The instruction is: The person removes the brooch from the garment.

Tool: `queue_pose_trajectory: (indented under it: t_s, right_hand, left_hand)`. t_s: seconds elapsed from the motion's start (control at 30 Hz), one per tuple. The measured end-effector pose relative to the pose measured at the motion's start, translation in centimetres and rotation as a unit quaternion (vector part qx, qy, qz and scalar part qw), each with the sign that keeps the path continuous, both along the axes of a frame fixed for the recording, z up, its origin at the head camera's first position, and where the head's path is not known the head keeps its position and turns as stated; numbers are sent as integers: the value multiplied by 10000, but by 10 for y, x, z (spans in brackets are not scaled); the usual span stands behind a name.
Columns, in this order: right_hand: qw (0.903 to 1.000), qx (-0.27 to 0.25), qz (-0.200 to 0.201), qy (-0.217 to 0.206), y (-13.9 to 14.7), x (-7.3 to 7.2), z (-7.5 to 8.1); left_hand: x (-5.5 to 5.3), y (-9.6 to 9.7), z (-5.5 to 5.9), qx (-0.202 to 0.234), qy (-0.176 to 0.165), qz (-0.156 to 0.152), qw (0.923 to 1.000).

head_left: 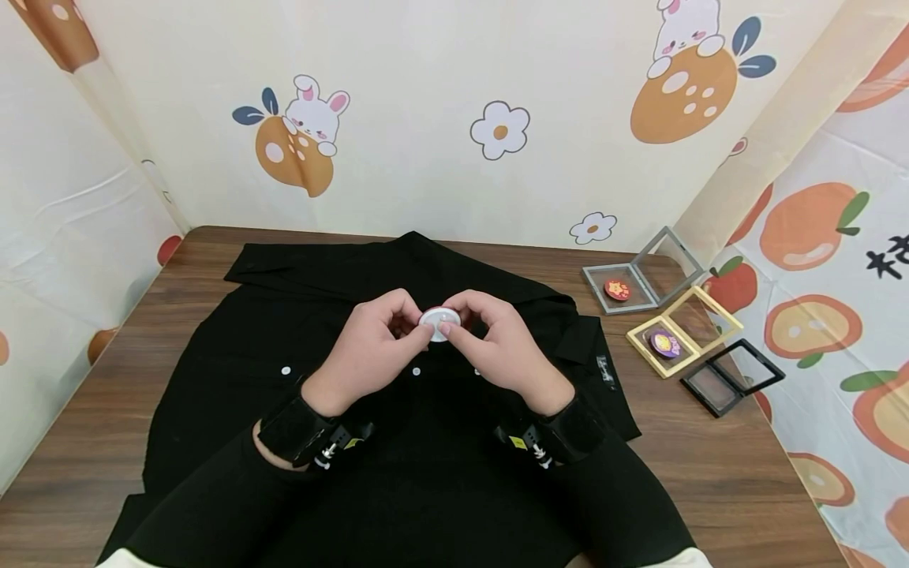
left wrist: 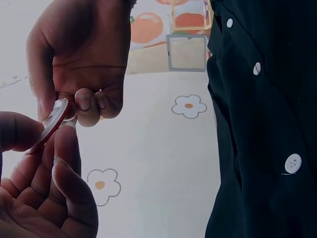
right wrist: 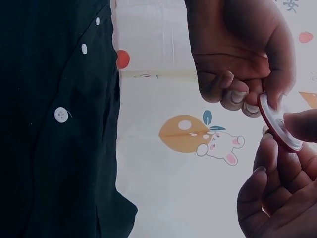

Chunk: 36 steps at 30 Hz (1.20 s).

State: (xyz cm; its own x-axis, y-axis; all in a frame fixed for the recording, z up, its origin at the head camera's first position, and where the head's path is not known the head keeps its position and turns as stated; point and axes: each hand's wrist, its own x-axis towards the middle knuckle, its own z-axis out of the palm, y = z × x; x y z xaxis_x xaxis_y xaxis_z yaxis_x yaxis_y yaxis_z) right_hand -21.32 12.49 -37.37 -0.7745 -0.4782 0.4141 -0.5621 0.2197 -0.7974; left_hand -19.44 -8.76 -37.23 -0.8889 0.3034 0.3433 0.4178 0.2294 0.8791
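Both hands meet over a black shirt (head_left: 213, 379) spread on the table. Between them is a round badge (head_left: 438, 315), its white back turned up toward the head camera. My left hand (head_left: 372, 343) pinches its left side with thumb and fingers; my right hand (head_left: 503, 343) pinches the right side the same way. The wrist views show the badge (left wrist: 55, 119) edge-on, with a red rim and thumbs pressed against the white back. The badge's front is hidden. White buttons (head_left: 417, 371) run across the shirt below the hands.
Three hinged display cases stand open on the right: a grey case (head_left: 619, 288) with a red badge (head_left: 617, 289), a yellow case (head_left: 699, 331) with a purple badge (head_left: 664, 344), and a black case (head_left: 731, 377). Printed curtains (head_left: 426, 158) enclose the wooden table (head_left: 746, 481).
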Motion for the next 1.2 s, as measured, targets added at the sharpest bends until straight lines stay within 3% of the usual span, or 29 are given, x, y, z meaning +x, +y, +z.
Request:
queue_pose_trajectory:
  t_s: [0.33,1.2]
  right_hand:
    - [9996,-6,-8,-268,-3,0,-2]
    - [9994,299,111,96,-4,-3,-7]
  left_hand:
    - [-1,0,-1,-50,-82,57,9999]
    - [-3,-1,-3,-79,-163,107,9998]
